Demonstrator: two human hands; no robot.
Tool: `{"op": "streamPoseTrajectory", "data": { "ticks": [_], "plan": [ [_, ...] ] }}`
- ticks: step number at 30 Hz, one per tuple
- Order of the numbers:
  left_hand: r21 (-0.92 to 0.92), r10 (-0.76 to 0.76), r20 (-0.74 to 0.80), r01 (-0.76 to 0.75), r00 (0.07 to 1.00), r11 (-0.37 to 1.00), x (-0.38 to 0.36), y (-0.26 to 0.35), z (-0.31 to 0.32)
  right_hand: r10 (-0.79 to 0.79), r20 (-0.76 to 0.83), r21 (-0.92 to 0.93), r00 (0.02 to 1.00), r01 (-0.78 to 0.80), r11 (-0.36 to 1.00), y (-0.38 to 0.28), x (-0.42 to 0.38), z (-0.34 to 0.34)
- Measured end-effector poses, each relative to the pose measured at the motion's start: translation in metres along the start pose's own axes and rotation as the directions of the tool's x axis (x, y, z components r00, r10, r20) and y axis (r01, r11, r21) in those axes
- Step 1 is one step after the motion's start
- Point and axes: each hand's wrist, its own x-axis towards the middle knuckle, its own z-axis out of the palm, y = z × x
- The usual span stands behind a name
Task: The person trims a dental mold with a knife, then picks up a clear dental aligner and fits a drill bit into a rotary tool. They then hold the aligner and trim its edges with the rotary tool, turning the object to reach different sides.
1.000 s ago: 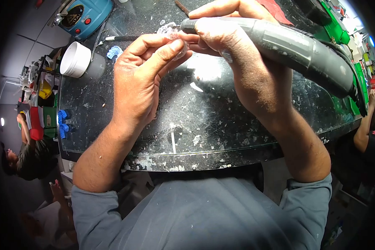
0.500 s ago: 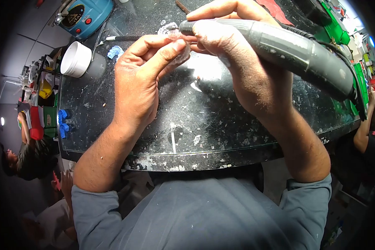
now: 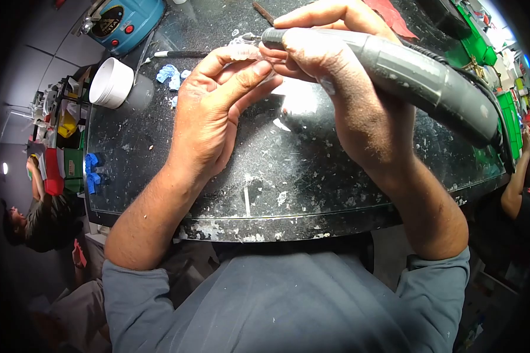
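Note:
My left hand [image 3: 209, 112] pinches a small clear, slightly pinkish dental-looking piece [image 3: 244, 53] between thumb and fingers, partly hidden by them. Wrapped round a grey rotary handpiece [image 3: 418, 73] is my right hand [image 3: 353, 94], dusted with pale powder. The handpiece's narrow bur [image 3: 251, 36] points left, right at the far edge of the clear piece. Fingertips of both hands come close together beside it.
A white tub [image 3: 111, 83] stands at left near crumpled blue scraps [image 3: 169, 76] and a dark-handled brush [image 3: 185, 54]. Behind them sits a blue machine [image 3: 126, 26]. Red sheet [image 3: 391, 17] lies at the back. Other people [image 3: 41, 217] work at the sides.
My left hand has shifted slightly right and its fingers have turned the clear piece, which now lies flatter. The handpiece has moved a little to the right with my right hand.

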Motion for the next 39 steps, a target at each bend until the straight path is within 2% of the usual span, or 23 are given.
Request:
{"op": "streamPoseTrajectory", "data": {
  "ticks": [3, 5, 8, 12, 14, 20, 29, 31, 32, 33, 34, 39],
  "plan": [
    [-0.072, -0.078, 0.081, 0.084, 0.994, 0.994, 0.0, 0.001, 0.0, -0.007, 0.004, -0.005, 1.0, 0.007, 1.0, 0.0, 0.0, 0.0],
    [-0.032, -0.019, 0.043, 0.02, 0.999, 0.999, 0.001, -0.001, 0.001, -0.013, 0.004, -0.013, 1.0, 0.013, 1.0, 0.0, 0.001, 0.0],
    [0.017, -0.004, 0.0, 0.004, 1.0, 1.0, 0.003, -0.004, -0.002, -0.016, 0.01, -0.02, 1.0, 0.017, 1.0, 0.0, 0.0, 0.0],
    [0.052, 0.009, 0.02, -0.01, 1.0, 0.999, 0.003, -0.002, -0.004, -0.03, 0.013, -0.034, 0.999, 0.03, 0.999, -0.001, 0.001, -0.001],
    [0.106, 0.065, 0.025, -0.067, 0.998, 0.992, 0.003, -0.002, -0.004, -0.031, 0.015, -0.039, 0.999, 0.031, 0.999, -0.002, 0.001, -0.001],
    [0.203, 0.088, -0.002, -0.086, 0.996, 0.975, 0.003, -0.001, -0.003, -0.046, 0.025, -0.062, 0.999, 0.048, 0.997, -0.002, 0.002, -0.001],
    [0.249, 0.092, -0.007, -0.087, 0.996, 0.965, 0.003, -0.001, 0.0, -0.099, 0.089, -0.16, 0.991, 0.113, 0.981, -0.001, 0.003, -0.004],
    [0.248, 0.085, -0.01, -0.08, 0.996, 0.966, 0.003, 0.0, 0.0, -0.303, 0.069, -0.312, 0.95, 0.309, 0.898, 0.017, 0.001, -0.002],
    [0.247, 0.079, -0.012, -0.074, 0.997, 0.966, 0.003, 0.0, 0.0, -0.303, 0.069, -0.312, 0.95, 0.309, 0.898, 0.012, 0.001, 0.001],
    [0.247, 0.079, -0.012, -0.074, 0.997, 0.966, 0.003, -0.001, -0.001, -0.067, -0.05, -0.057, 0.996, 0.065, 0.996, 0.003, 0.0, 0.006],
    [0.253, 0.078, -0.013, -0.072, 0.997, 0.965, 0.003, -0.001, -0.001, 0.196, -0.1, 0.223, 0.976, -0.17, 0.96, -0.001, 0.0, 0.008],
    [0.254, 0.073, -0.027, -0.064, 0.997, 0.965, 0.002, -0.002, -0.002, 0.111, -0.103, 0.21, 0.989, -0.087, 0.974, 0.003, 0.0, 0.007]
  ]
}}
